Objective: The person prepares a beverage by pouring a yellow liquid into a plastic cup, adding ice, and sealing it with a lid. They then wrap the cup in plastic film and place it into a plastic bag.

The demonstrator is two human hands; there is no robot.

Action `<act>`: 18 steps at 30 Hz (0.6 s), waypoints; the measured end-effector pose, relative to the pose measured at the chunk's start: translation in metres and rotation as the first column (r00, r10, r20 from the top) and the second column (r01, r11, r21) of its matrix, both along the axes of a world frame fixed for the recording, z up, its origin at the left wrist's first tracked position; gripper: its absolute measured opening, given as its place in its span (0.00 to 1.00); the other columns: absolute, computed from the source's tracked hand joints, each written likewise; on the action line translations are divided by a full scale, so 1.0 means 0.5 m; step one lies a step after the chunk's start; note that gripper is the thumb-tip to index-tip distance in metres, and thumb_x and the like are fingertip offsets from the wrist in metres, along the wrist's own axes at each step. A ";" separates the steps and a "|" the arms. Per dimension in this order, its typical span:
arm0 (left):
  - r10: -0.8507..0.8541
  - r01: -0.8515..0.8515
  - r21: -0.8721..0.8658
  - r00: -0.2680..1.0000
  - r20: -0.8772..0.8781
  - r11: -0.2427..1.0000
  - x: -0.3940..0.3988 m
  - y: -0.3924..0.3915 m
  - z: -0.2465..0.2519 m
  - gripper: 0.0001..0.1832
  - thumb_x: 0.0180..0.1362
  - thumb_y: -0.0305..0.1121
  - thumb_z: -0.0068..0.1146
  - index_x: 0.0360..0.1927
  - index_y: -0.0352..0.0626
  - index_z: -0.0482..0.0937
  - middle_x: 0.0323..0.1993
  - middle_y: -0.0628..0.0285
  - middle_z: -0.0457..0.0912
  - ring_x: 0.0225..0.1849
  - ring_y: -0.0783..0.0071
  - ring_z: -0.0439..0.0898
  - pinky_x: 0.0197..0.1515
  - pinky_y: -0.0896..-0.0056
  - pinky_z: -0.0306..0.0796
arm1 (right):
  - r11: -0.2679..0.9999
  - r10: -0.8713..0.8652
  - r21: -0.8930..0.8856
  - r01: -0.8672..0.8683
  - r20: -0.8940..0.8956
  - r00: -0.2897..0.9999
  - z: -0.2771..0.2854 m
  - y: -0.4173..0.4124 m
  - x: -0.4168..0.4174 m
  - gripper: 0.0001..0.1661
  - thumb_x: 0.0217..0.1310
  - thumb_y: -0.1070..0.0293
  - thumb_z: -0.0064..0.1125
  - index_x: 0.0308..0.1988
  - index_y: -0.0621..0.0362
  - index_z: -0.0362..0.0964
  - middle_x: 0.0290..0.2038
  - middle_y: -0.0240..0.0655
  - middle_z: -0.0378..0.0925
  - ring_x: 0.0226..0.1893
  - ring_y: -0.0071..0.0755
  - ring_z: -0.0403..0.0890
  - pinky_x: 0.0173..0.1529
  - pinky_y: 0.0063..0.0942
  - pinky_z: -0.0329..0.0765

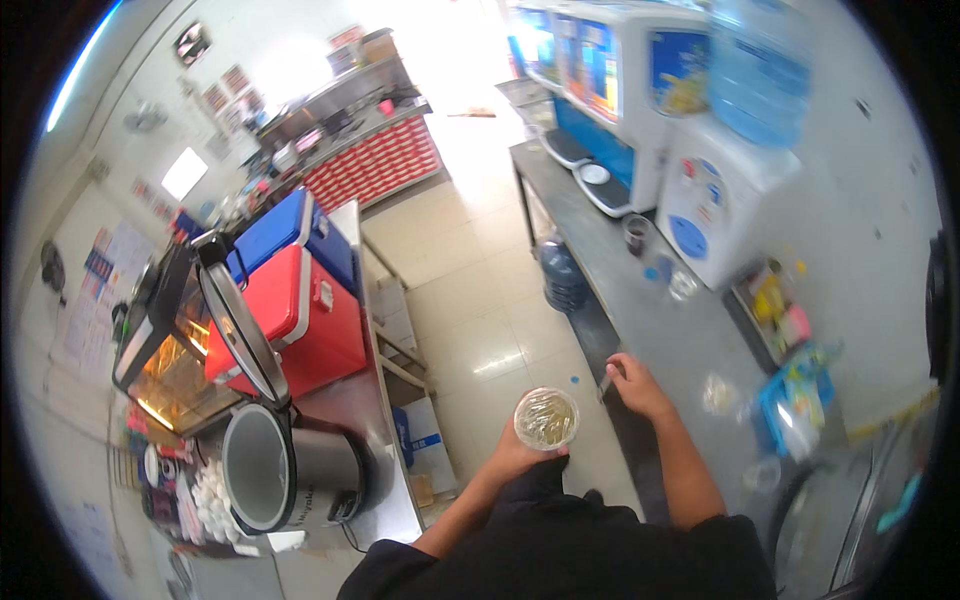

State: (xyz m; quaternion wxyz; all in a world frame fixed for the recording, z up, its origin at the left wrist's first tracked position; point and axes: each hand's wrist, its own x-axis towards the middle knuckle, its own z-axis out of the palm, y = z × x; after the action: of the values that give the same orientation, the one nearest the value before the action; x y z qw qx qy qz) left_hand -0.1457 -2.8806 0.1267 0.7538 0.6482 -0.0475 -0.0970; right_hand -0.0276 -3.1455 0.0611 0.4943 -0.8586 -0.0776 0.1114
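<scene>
My left hand (516,448) is wrapped around a round cup (547,418), held in front of my body over the aisle. Clear, wrinkled plastic film covers its top, and something yellowish shows through. To the right, my right hand (637,386) is raised by the edge of the metal counter (675,360). Its fingers pinch a small, thin, pale item (604,385) too blurred to name. A gap separates the two hands.
At left stand an open-lidded Miyako cooker (326,469), a red cooler (322,337), a blue cooler (281,229) and a lit display warmer (161,367). The right counter bears a water dispenser (720,202), a cup of dark drink (637,236) and a blue basket (772,412). A water jug (561,277) stands below.
</scene>
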 end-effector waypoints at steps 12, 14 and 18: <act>0.446 -0.460 0.081 0.883 0.150 0.884 0.676 0.340 -0.037 0.50 0.40 0.35 0.88 0.65 0.38 0.68 0.57 0.59 0.80 0.60 0.71 0.78 0.66 0.64 0.72 | 0.573 0.037 -0.772 0.274 0.358 0.933 -0.028 0.109 1.029 0.39 0.64 0.56 0.64 0.68 0.61 0.61 0.71 0.49 0.62 0.71 0.57 0.63 0.71 0.57 0.63; 0.539 -0.565 0.140 0.822 0.184 0.813 0.775 0.434 -0.024 0.48 0.40 0.34 0.87 0.64 0.38 0.69 0.56 0.59 0.80 0.59 0.71 0.79 0.64 0.64 0.74 | 0.528 0.012 -0.796 0.297 0.357 0.934 -0.055 0.108 1.137 0.43 0.66 0.56 0.63 0.72 0.61 0.58 0.75 0.49 0.57 0.75 0.56 0.58 0.74 0.56 0.59; 0.733 -0.774 0.107 0.628 0.263 0.624 0.960 0.625 0.025 0.46 0.41 0.29 0.86 0.63 0.38 0.70 0.55 0.59 0.81 0.57 0.71 0.80 0.62 0.65 0.76 | 0.532 -0.080 -0.811 0.243 0.238 0.968 -0.147 0.124 1.219 0.43 0.68 0.53 0.62 0.73 0.60 0.58 0.76 0.47 0.57 0.76 0.55 0.55 0.77 0.55 0.54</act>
State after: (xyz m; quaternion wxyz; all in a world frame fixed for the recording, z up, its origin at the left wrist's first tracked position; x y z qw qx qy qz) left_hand 0.3345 -2.5679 0.1394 0.6431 0.6897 0.1666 0.2881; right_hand 0.5821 -3.0834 -0.0124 0.0268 -0.9993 0.0226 0.0142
